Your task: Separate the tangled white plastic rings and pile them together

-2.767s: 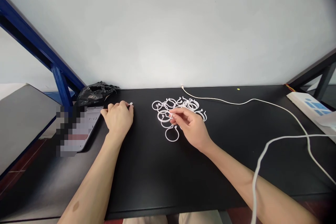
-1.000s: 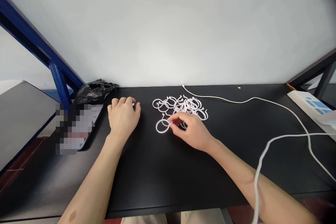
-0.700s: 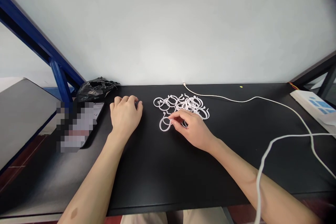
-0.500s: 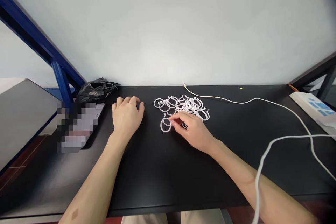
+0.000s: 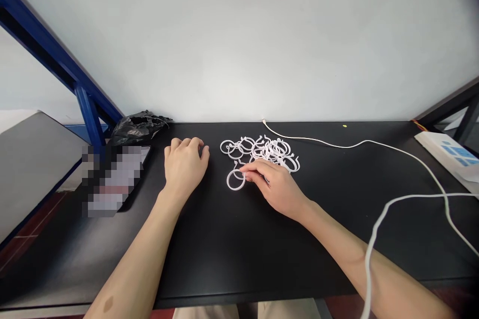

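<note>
A heap of several white plastic rings (image 5: 266,149) lies on the black table (image 5: 232,244) near the wall. One white ring (image 5: 235,180) sits apart at the heap's near left. My right hand (image 5: 275,182) pinches that ring's right edge with thumb and forefinger. My left hand (image 5: 186,164) rests palm down on the table to the left of the heap, fingers curled; whether it holds anything is hidden.
A phone (image 5: 116,174) lies left of my left hand, with a crumpled black bag (image 5: 136,127) behind it. A white cable (image 5: 377,169) runs across the table's right half. A white power strip (image 5: 449,152) sits at the far right. Blue frame bars (image 5: 86,114) rise at left.
My right hand has drawn one ring out of the heap toward me and keeps its pinch on it. My left hand has slid slightly right, closer to the heap.
</note>
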Available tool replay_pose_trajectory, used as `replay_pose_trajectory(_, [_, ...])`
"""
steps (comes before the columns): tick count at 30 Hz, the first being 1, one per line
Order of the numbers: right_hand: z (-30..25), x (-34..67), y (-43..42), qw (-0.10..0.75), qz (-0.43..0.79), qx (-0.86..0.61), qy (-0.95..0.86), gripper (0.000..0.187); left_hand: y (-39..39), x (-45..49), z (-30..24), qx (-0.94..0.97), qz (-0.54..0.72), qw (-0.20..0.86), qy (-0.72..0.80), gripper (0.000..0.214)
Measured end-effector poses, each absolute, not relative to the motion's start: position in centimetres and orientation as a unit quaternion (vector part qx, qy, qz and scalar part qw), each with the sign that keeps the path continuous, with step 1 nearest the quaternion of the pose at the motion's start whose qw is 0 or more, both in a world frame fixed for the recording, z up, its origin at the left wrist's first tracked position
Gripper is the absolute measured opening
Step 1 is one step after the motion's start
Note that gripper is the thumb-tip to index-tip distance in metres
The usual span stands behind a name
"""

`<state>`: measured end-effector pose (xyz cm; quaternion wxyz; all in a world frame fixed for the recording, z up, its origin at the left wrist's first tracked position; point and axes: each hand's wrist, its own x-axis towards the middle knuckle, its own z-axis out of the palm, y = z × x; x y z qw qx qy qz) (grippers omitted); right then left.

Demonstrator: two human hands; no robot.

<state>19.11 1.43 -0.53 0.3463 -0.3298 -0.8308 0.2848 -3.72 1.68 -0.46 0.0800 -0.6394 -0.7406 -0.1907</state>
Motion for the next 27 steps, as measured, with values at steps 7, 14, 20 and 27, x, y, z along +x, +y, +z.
replay_pose_trajectory(7, [-0.3, 19.0, 1.1, 0.347, 0.305, -0.347, -0.816, 0.019, 1.8, -3.7, -0.6, -0.651, -0.223, 0.088, -0.720, 0.025])
replay_pose_trajectory(14, [-0.6, 18.8, 1.4, 0.405, 0.212, -0.358, -0.814, 0.015, 0.3, -2.2, 1.7, -0.788, -0.331, -0.091, -0.510, 0.037])
replay_pose_trajectory(20, [-0.7, 18.6, 1.5, 0.423, 0.186, -0.353, -0.814, 0.018, -0.3, -0.5, 1.5, -0.825, -0.285, -0.146, -0.466, 0.027])
replay_pose_trajectory(27, [-0.9, 18.9, 1.3, 0.300, 0.124, -0.360, -0.875, 0.022, 1.5, -4.3, 0.3, -0.672, -0.247, 0.036, -0.698, 0.032])
